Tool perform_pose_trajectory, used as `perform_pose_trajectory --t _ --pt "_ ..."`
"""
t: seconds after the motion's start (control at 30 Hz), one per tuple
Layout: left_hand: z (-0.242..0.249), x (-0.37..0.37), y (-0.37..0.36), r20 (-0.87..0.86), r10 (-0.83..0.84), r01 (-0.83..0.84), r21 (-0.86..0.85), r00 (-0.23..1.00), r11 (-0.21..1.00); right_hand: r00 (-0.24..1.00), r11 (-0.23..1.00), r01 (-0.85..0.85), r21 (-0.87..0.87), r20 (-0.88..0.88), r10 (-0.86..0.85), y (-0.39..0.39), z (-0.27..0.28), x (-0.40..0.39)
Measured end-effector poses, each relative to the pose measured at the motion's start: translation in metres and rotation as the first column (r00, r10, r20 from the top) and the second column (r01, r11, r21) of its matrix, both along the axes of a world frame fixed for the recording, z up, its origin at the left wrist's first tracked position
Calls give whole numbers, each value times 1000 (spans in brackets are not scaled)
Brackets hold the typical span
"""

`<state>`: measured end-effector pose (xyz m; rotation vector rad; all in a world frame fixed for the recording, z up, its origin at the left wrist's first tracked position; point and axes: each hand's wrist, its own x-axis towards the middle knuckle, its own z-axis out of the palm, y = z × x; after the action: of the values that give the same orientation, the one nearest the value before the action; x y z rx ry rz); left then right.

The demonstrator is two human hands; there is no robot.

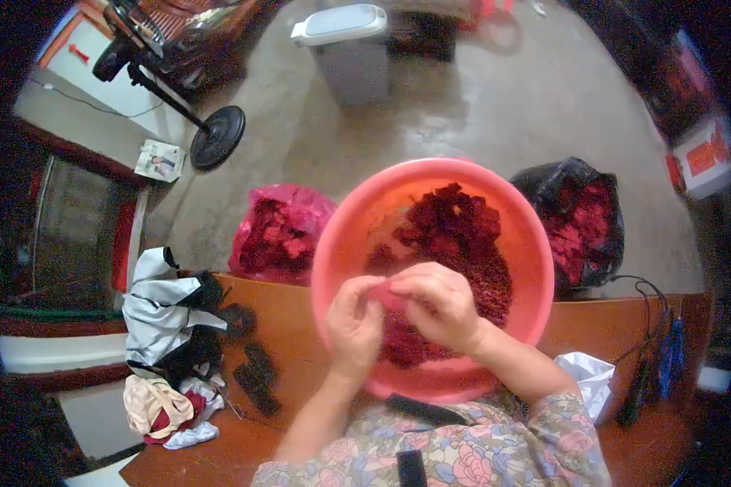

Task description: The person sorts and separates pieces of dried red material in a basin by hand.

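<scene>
A large pink basin [546, 260] sits in front of my body, holding dark red clumps [455, 219] at its far side and finer dark red bits [489, 280] to the right. Over the near half of the basin, my left hand [354, 329] and my right hand [443, 308] meet with fingertips pinched together. Between them is a small pinkish-red piece [391, 298], mostly covered by the fingers; its kind cannot be made out. Both hands are closed on it, above the contents of the basin.
A pink plastic bag [252, 235] and a black plastic bag [613, 231], both with reddish contents, flank the basin. Clothes [158, 312] lie on the brown wooden surface [300, 365] at left. A grey bin [353, 69] and a fan base [218, 138] stand beyond.
</scene>
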<state>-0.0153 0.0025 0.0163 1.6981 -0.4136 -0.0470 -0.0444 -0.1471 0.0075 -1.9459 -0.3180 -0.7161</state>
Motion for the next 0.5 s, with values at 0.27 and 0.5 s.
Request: perform_pose_trajectory --t 0.27,0.5 --pt "-20 12 2 -378 -28 -102 -318 925 943 823 743 -567 356 287 491 -16 85 -35" --pt "-16 14 -2 -552 -222 -96 -489 804 867 769 544 -636 547 509 388 15 132 -66"
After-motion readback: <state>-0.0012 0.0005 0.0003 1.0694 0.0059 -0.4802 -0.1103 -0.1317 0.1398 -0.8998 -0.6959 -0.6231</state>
